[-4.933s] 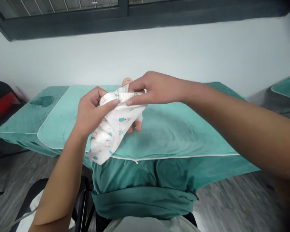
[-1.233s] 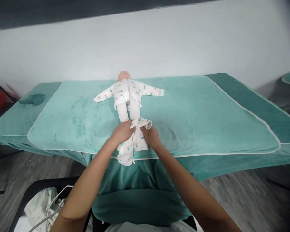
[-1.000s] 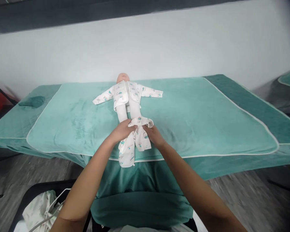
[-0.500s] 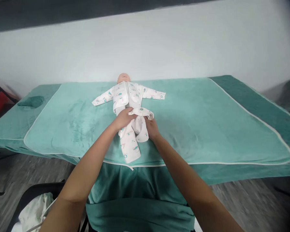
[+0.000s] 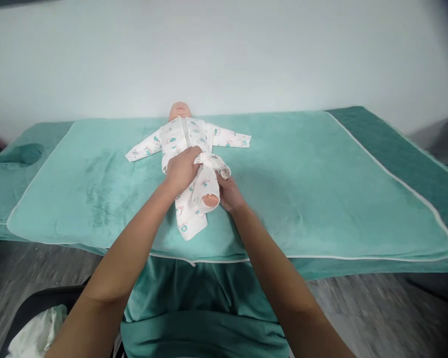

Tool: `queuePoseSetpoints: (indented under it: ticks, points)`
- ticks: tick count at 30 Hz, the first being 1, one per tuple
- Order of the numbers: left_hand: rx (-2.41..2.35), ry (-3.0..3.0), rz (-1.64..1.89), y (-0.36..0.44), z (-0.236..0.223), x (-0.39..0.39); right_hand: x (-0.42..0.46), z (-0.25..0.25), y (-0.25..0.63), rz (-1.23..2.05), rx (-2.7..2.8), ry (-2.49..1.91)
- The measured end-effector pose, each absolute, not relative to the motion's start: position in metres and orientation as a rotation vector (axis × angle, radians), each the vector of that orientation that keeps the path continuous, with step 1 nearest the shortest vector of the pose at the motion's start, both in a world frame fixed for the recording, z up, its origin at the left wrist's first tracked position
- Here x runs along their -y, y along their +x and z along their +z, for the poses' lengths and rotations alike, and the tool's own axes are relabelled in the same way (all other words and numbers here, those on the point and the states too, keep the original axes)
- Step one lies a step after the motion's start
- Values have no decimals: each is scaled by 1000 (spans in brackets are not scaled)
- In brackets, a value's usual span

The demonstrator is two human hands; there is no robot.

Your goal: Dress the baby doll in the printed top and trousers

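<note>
A baby doll lies on its back, head toward the wall, wearing a white printed jacket with its sleeves spread to both sides. Matching white baby pants are on its lower body. The doll's foot shows in one leg opening; the other pant leg lies flat toward me. My left hand is closed on the waistband at the doll's middle. On the right edge of the pants, my right hand grips the fabric near the bunched waistband, its fingers partly hidden beneath the cloth.
The doll lies on a light green padded bed cover with white piping. A face hole is at the bed's left end. White wall stands behind. At lower left, a dark chair holds a crumpled pale cloth.
The doll's foot now shows at the pant leg opening, and that leg sits further up and over the other. Both hands stay on the pants. The camera view has tilted down.
</note>
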State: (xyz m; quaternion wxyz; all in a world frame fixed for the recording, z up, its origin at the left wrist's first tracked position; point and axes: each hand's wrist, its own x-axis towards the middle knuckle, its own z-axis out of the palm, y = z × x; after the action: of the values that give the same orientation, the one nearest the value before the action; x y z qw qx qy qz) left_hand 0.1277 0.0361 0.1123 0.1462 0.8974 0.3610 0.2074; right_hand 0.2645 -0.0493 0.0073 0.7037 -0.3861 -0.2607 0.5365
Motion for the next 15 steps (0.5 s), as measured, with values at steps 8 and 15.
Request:
queuePoseSetpoints:
  ticks: [8, 15]
  points:
    - [-1184, 2676, 595, 143, 103, -35, 49, 14, 264, 1137, 562, -930]
    - [-1023, 2190, 731, 124, 114, -44, 50, 13, 265, 1021, 474, -862]
